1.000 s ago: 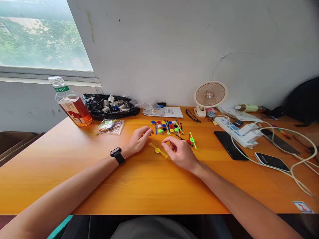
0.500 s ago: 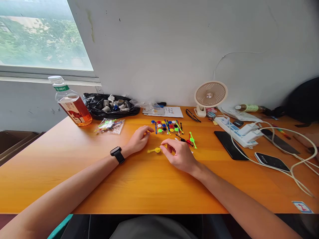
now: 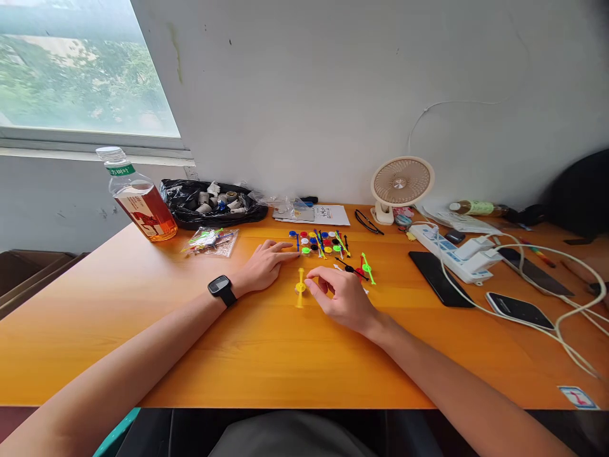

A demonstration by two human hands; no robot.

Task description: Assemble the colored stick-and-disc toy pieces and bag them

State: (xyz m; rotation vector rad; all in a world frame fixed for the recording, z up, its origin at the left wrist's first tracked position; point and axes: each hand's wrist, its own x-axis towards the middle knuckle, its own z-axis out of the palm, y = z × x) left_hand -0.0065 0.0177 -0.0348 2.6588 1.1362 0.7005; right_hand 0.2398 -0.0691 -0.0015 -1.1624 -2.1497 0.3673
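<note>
A yellow arrow spinner point(image 3: 300, 288) rests on the table on its round base, its arrow pointing up and down and blurred. My right hand point(image 3: 345, 297) is just right of it, fingers curled, thumb and index tips slightly apart beside the hub, holding nothing. My left hand point(image 3: 266, 265), below a black watch point(image 3: 221, 289), lies open on the table, fingers stretched toward a blue arrow point(image 3: 297, 242). Behind are rows of coloured round spinner pieces point(image 3: 318, 241) with several arrows. A green arrow spinner point(image 3: 366, 268) and a black one point(image 3: 349, 269) lie beyond my right hand.
Left are a tea bottle point(image 3: 143, 206), a black bag point(image 3: 190, 216) of cardboard-like rolls and a clear packet point(image 3: 209, 242). A fan point(image 3: 402, 183), glasses point(image 3: 368, 222) and papers point(image 3: 333, 214) are behind. A power strip point(image 3: 447, 252), cables and phones point(image 3: 518, 309) occupy the right.
The yellow arrow has turned from pointing sideways to pointing up and down. My left fingers have stretched out farther right and flattened. My right hand has hardly moved.
</note>
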